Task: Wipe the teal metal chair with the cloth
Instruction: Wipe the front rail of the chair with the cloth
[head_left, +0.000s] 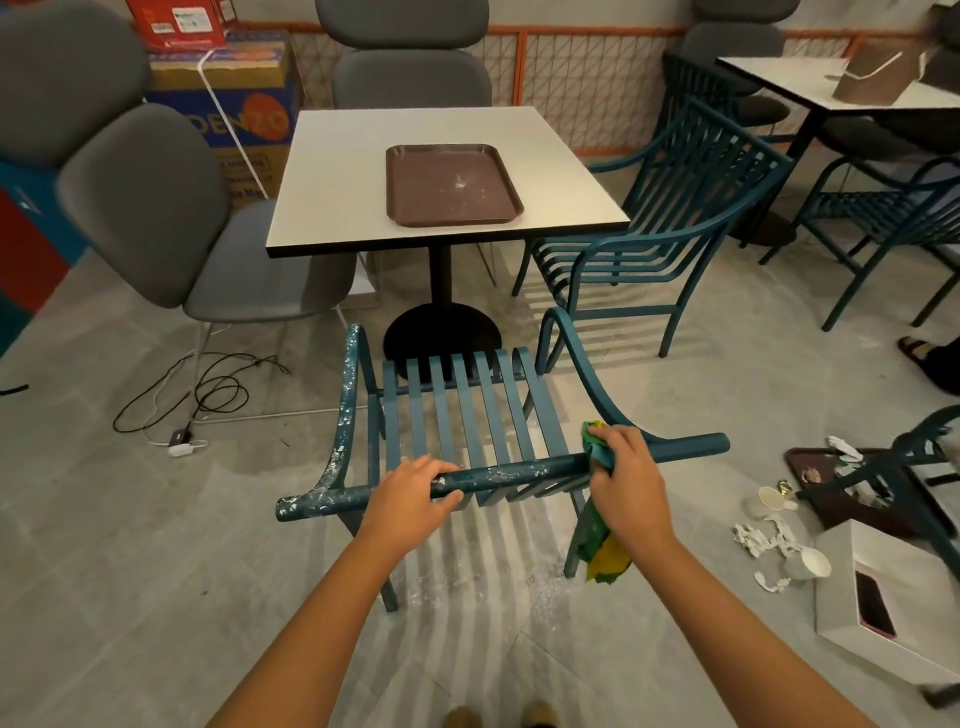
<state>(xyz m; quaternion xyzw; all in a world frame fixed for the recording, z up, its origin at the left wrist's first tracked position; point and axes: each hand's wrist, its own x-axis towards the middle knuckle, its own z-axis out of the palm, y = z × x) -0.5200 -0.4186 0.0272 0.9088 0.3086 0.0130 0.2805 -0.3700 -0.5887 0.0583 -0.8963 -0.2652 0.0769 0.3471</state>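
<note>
Gripping top rail of teal metal chair (467, 410), left hand (410, 486) curls fingers over speckled bar. Right hand (626, 475) clutches cloth (602, 545) wrapped round same rail toward right end, tail hanging down. Chair stands on floor before white table (363, 171).

Two hands: left hand (410, 488), right hand (631, 467). One green-and-yellow cloth (605, 548). One teal metal chair (462, 415) nearest, plus at least three more alike: second (670, 208), third (883, 202), fourth (919, 457). Grey padded chairs, at least three: one (150, 208), another (410, 78), another (737, 31). Two white worktops, near (363, 171) and far (769, 78). Two brown trays, upper (452, 182) and floor-level (802, 467). Two paper cups, first (771, 500) and second (810, 564). Two stacked cardboard boxes, red (176, 21) over blue (234, 104).
</note>
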